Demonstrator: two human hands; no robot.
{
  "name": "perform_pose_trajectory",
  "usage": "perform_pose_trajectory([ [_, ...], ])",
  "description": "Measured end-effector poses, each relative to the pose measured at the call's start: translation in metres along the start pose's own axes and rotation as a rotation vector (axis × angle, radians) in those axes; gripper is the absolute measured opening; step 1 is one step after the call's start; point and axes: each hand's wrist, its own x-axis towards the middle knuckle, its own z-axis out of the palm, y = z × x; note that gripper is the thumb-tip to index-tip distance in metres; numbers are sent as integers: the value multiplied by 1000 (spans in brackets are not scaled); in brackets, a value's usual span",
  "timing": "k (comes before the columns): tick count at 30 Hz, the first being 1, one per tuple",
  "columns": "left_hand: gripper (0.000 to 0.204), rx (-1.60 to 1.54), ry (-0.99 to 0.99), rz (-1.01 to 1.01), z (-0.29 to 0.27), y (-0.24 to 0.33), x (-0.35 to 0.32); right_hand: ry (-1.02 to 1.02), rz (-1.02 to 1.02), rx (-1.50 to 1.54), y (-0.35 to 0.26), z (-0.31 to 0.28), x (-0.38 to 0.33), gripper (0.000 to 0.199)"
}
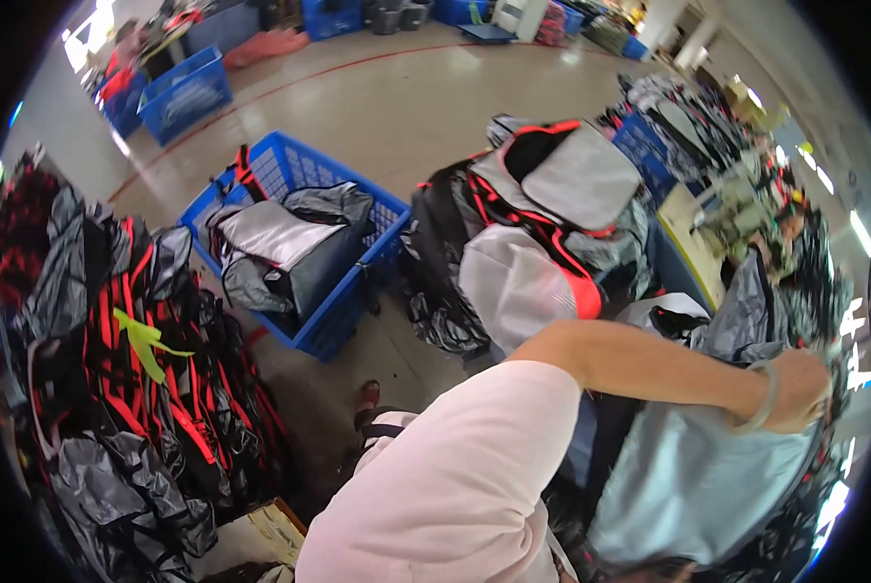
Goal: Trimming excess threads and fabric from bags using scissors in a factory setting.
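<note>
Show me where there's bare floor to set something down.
Widest: the floor beyond the near bin and right of the far bin. A narrower strip runs between the near bin and the middle bags. Crowded: the left heap, those bags, and around the hand on the silver fabric.

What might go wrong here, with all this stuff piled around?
The silver fabric panel might slip or crease if the left hand loosens its grip on the upper edge. The pale wristband could perhaps snag on it. The red-trimmed black pieces, heaped loosely at the left, may tangle or slide.
</note>
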Motion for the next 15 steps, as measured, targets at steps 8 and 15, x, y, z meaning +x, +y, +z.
perform_pose_trajectory([
  [8,8,614,445,761,-339,101,82,-388,-857,-7,-317,166,40,36],
  [15,9,1193,449,303,-688,142,-60,-884,-1228,656,-558,338,139,39],
])
